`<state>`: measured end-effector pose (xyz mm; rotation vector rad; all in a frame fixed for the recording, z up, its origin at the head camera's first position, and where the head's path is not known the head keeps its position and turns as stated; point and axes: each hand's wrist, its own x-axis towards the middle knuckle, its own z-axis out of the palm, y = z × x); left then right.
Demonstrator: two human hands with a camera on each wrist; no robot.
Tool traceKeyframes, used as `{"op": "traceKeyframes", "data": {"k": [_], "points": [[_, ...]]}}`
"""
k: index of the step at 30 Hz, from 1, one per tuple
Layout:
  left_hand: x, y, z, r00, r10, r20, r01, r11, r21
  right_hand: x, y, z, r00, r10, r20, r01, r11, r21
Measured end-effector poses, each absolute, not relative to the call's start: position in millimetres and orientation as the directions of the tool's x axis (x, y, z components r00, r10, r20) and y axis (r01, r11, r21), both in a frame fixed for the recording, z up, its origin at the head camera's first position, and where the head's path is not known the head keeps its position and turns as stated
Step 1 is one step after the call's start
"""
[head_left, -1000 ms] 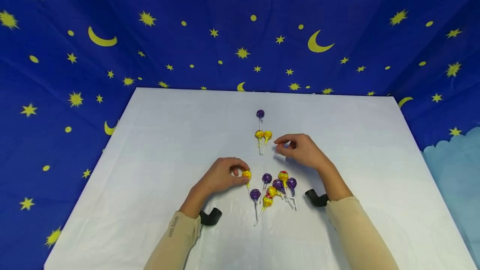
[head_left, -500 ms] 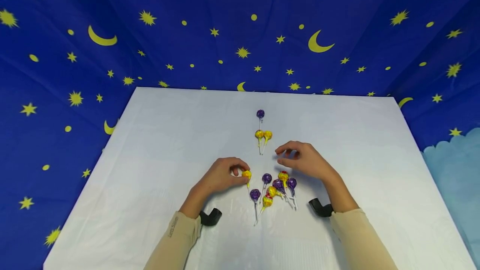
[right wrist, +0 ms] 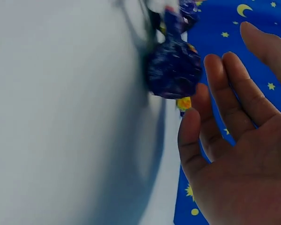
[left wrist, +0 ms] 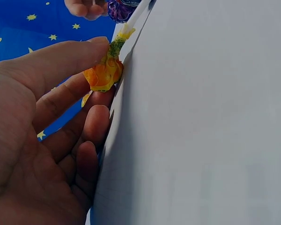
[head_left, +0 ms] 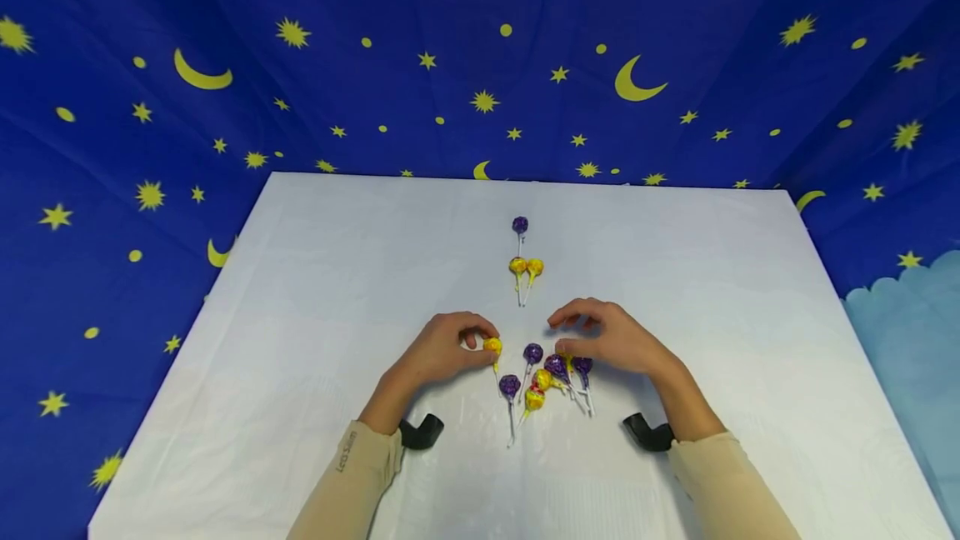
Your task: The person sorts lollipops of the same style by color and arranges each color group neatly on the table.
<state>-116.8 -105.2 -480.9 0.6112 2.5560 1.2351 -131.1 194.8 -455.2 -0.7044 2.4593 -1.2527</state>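
Observation:
My left hand (head_left: 444,348) pinches the wrapped head of a yellow lollipop (head_left: 492,346) between thumb and fingers, left of the pile; its stick points toward me. In the left wrist view, the thumb presses on the yellow wrapper (left wrist: 104,75). My right hand (head_left: 615,340) hovers over the pile's right side, thumb and fingers apart, and hides most of one yellow lollipop. Beside it in the right wrist view is a purple lollipop (right wrist: 174,70). The pile mixes purple lollipops (head_left: 510,387) and yellow ones (head_left: 534,399), sticks toward me.
Farther back on the white table (head_left: 360,257), one purple lollipop (head_left: 520,225) lies above two yellow lollipops (head_left: 517,266) set side by side. A blue cloth (head_left: 420,90) with yellow stars and moons hangs round the back and sides.
My right hand has drawn back toward me, from beside the two yellow lollipops to over the pile, its thumb and fingers spreading apart. My left hand has stayed on its yellow lollipop.

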Motion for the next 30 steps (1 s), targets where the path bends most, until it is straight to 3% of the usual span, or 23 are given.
{"op": "traceKeyframes", "data": {"k": [8,20,30], "points": [[-117.5,-104.8,-480.5,-0.890,0.456,-0.020,0.270,0.563,0.781,-120.6,192.4,-459.7,-0.820,-0.562,-0.110,-0.228,0.496,-0.838],[-116.4,-105.5,-480.8,-0.885,0.465,-0.023,0.272,0.555,0.786,-116.1,190.2,-468.4,-0.778,-0.622,-0.089,-0.311,0.503,-0.807],[-119.5,-103.5,-478.0,-0.893,0.450,-0.030,0.255,0.558,0.789,-117.2,190.1,-468.5,-0.780,-0.621,-0.074,-0.337,0.517,-0.787]]}}
